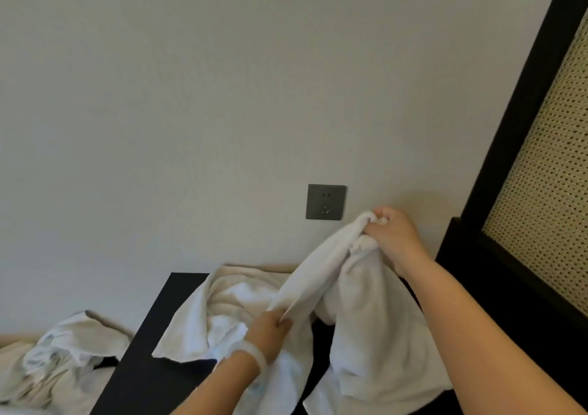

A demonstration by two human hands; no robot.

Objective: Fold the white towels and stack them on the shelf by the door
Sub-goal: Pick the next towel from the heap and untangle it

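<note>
Currently holding one towel up off the table, hands apart. Gripping its bunched top in the right hand, high near the socket; pinching a lower edge between thumb and fingers of the left hand, just above the table. Looks like hunting for corners, with no fold made yet; judgement only. Hanging loose and twisted between the two grips, tail draped down over the table's near edge. Touching a second towel crumpled on the table underneath. More white cloth heaped lower left, off the table. Can't see shelf or door. Risks from here: snagging the second towel and dragging it off the table when lifting higher, given the contact; getting a skewed fold if gripping mid-edge instead of true corners, likely with that bunched right grip; losing the thin left pinch once spreading the cloth and loading it with the full weight; trailing the tail low, though can't tell how far down it reaches.
</note>
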